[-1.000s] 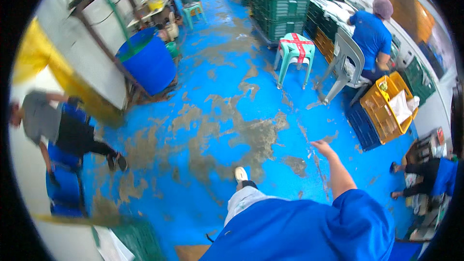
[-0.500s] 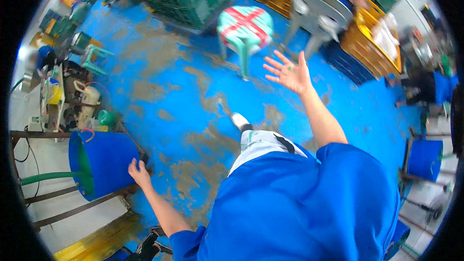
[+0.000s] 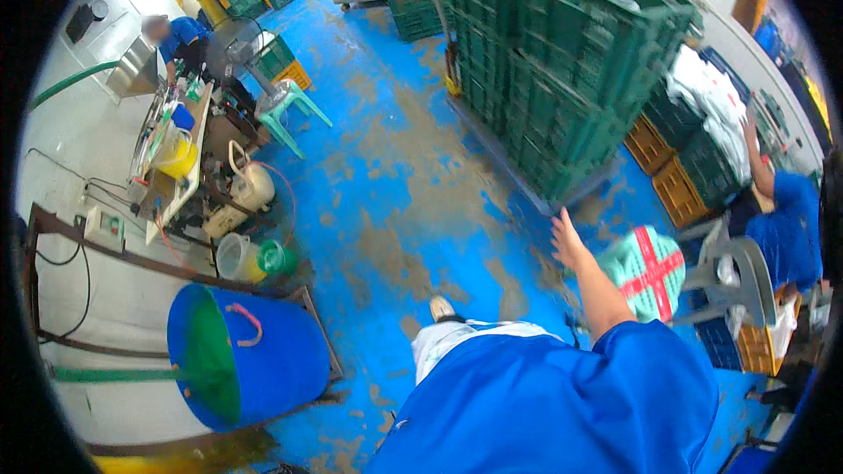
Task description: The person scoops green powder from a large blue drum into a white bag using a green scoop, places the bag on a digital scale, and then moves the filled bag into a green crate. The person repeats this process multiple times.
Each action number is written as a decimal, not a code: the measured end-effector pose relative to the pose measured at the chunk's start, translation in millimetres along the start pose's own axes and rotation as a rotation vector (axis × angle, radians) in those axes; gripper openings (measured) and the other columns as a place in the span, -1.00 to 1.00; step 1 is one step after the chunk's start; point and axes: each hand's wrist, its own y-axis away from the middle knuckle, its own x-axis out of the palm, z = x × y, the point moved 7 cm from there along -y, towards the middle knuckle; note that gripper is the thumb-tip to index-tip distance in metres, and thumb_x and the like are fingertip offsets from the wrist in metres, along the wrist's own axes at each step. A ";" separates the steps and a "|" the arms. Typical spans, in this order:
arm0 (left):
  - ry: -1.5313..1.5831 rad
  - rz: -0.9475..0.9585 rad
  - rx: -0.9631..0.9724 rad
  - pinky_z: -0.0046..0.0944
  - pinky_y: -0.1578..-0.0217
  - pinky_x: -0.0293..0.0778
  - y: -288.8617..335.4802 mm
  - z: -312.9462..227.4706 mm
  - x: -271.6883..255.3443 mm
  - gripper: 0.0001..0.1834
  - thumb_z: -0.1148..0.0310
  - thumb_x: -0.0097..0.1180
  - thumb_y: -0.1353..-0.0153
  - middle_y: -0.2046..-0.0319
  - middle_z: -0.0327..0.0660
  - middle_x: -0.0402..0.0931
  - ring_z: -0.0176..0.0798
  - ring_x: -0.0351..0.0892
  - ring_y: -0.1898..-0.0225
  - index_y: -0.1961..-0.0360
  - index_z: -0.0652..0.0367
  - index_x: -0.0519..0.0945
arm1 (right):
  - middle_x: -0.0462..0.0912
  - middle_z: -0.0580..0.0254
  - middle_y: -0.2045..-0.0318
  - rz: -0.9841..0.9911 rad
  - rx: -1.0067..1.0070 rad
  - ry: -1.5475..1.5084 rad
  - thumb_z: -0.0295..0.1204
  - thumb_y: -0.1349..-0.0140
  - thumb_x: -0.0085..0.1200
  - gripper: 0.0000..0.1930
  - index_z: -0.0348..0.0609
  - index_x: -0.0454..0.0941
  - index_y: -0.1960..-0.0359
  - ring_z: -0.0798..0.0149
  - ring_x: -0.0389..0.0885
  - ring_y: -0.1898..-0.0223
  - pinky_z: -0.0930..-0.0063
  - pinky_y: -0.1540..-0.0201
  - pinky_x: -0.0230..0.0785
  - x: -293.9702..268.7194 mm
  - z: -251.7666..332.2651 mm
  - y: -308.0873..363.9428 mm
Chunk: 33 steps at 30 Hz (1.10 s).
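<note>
Worn blue floor [image 3: 413,272], head view. Right of centre, the right hand [image 3: 572,247], its grip loosely spread, near green crates [image 3: 562,70] (upper right) and a taped stool [image 3: 652,272] (lower right); the left hand's grip cannot be told.

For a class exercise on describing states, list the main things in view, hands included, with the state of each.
Right hand: fingers extended, nothing seen in it.
Left hand: out of view.
Near stool: upright, its seat marked with a red cross.
Far stool: upright.
Blue barrel: open, a green pipe reaching its mouth.
Green crates: stacked, the front top one open.
Grey chair: upright, a person in blue at it.
</note>
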 end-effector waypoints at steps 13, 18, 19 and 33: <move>0.479 -0.949 0.620 -0.05 -0.08 0.28 -104.2 -694.1 -777.4 -0.20 0.59 0.02 0.09 -0.26 0.10 -0.09 0.16 0.19 -0.17 -0.25 -0.06 0.12 | 0.45 0.01 -0.03 -0.320 0.606 0.696 0.23 -0.03 -0.07 -0.20 -0.18 0.32 -0.15 -0.02 0.45 0.02 -0.02 0.04 0.29 -8.5 103.6 -308.1; 0.355 -0.797 0.435 -0.02 -0.09 0.26 -188.4 -754.0 -797.0 -0.27 0.31 0.10 0.06 -0.22 0.16 -0.02 0.19 0.11 -0.21 -0.22 0.02 0.19 | 0.51 -0.13 0.08 0.103 0.220 0.981 0.11 -0.02 0.02 -0.27 -0.37 0.43 0.00 0.09 0.46 0.01 0.24 0.02 0.29 167.6 312.1 -573.2; 0.413 -0.652 0.351 0.01 -0.09 0.25 -207.5 -743.7 -780.3 -0.26 0.24 0.08 0.04 -0.23 0.17 -0.02 0.19 0.12 -0.20 -0.23 0.07 0.17 | 0.48 -0.16 0.03 0.072 -0.052 1.135 0.10 -0.06 -0.01 -0.28 -0.37 0.41 -0.01 0.04 0.45 -0.01 0.25 -0.03 0.27 215.9 375.6 -616.5; 0.062 -0.397 0.085 0.05 0.30 0.39 -482.4 -1000.5 -1025.6 -0.58 0.07 -0.04 -0.13 0.35 0.05 0.51 0.16 0.48 0.33 0.27 0.26 0.54 | 0.46 0.00 -0.04 0.068 -0.082 1.059 0.15 -0.08 -0.03 -0.31 -0.15 0.40 -0.08 0.07 0.41 -0.07 0.24 -0.12 0.22 402.0 778.9 -992.1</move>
